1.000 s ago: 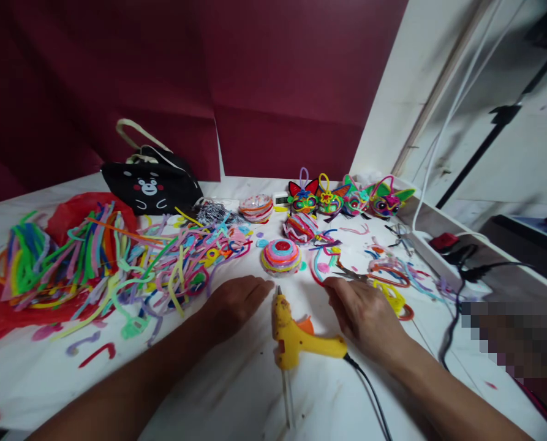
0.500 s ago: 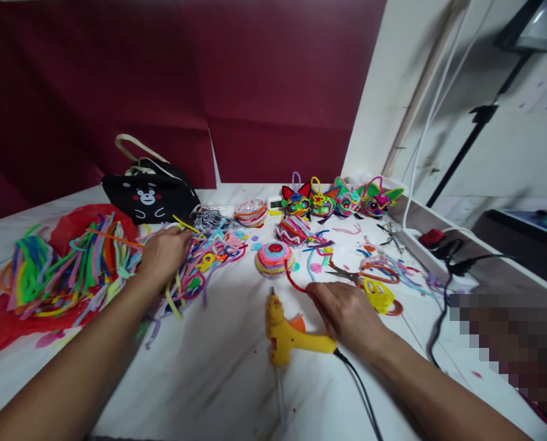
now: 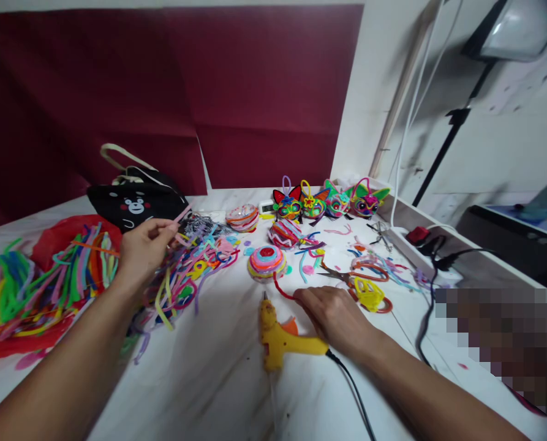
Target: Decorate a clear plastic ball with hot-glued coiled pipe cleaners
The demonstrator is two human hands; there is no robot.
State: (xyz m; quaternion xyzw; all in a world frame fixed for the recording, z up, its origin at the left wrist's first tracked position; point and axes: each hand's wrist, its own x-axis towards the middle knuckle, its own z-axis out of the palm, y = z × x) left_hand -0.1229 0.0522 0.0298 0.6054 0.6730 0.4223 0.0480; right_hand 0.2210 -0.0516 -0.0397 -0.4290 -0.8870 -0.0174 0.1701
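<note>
My left hand is raised over the heap of loose pipe cleaners, pinching a short pale pink pipe cleaner. Red pipe cleaner runs from the fingertips of my right hand to the lower edge of a striped ball with a red centre. Just left of that hand, a yellow glue gun lies on the table, nozzle toward the ball. Orange-handled scissors and a yellow openwork piece are beyond my right hand.
Several finished animal-face ornaments stand along the back. Two more wound balls sit nearer. Bundled pipe cleaners lie on a red plastic bag at left, before a black bag. A power strip with cords lies at right.
My left hand has lifted from the heap and now holds up a pink pipe cleaner. The camera view has shifted slightly; my right hand keeps its grip on the red pipe cleaner.
</note>
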